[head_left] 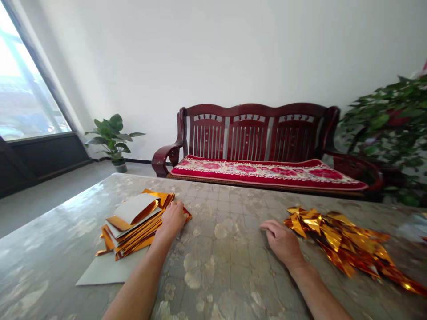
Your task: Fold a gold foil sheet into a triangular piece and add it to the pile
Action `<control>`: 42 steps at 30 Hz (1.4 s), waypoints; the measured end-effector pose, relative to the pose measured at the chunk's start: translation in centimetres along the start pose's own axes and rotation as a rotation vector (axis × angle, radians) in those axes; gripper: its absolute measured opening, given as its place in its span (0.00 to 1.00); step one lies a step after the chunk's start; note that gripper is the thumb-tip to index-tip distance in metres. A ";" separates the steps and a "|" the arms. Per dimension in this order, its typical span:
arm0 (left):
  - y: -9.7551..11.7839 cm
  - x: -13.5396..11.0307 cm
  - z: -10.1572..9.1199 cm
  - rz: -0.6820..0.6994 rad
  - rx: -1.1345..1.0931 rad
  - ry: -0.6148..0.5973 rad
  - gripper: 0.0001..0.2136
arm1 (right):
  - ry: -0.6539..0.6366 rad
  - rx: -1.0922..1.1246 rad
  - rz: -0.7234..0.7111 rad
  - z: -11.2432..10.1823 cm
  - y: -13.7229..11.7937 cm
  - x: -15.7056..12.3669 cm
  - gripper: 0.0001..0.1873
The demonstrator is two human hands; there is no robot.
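Observation:
My left hand (174,216) is at the right edge of a stack of gold foil paper sheets (142,235), its fingers curled down over a sheet; the fingertips are partly hidden. The sheets are piled unevenly, with pale, greyish-white backs showing on some. One curled sheet with a white back (136,209) lies on top. Under the stack a flat pale sheet (103,269) rests on the table. My right hand (280,240) hovers or rests over the table, holding nothing visible, fingers loosely extended to the left. Just right of it lies a heap of folded, shiny gold foil pieces (336,235).
The table (213,266) has a glossy, flower-patterned cover. Behind it stands a dark red wooden bench (248,138) with a red floral cushion (267,171). Potted plants stand left (113,138) and right (390,120). Something clear and plastic-looking (415,227) lies at the right edge.

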State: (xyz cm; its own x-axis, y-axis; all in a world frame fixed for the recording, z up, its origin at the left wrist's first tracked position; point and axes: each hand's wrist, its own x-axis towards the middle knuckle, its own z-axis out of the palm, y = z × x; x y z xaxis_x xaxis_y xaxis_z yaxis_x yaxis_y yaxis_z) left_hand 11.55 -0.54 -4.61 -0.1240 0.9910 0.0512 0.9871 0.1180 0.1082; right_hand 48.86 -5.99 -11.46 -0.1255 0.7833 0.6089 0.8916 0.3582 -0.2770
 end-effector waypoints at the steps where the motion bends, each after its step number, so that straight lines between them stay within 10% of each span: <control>1: -0.2 0.1 0.1 0.001 0.009 -0.025 0.16 | -0.019 0.001 0.015 0.0 0.1 0.0 0.17; 12: -4.6 0.6 -4.2 -0.037 0.112 0.237 0.20 | -0.074 0.033 0.083 0.4 0.8 0.0 0.16; 17: -11.4 2.4 -3.8 -0.301 0.095 0.050 0.31 | -0.070 0.029 0.088 0.4 0.7 0.2 0.16; 22: -15.8 3.3 -2.0 -0.232 0.030 -0.155 0.30 | -0.078 0.024 0.099 0.3 0.6 0.2 0.16; 29: -15.0 1.3 -0.7 -0.246 0.097 -0.094 0.18 | -0.091 0.026 0.098 0.1 0.4 0.3 0.16; 42: -15.7 -1.5 -2.0 0.125 0.048 -0.224 0.36 | -0.106 0.055 0.121 0.1 0.4 0.4 0.17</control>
State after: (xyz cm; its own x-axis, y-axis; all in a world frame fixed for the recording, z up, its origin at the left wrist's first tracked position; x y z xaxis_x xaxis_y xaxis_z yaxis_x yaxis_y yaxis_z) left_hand -3.94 -3.98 -4.34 0.0197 0.9868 -0.1606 0.9977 -0.0090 0.0676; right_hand 49.17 -5.46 -11.35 -0.0664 0.8705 0.4877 0.8781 0.2832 -0.3858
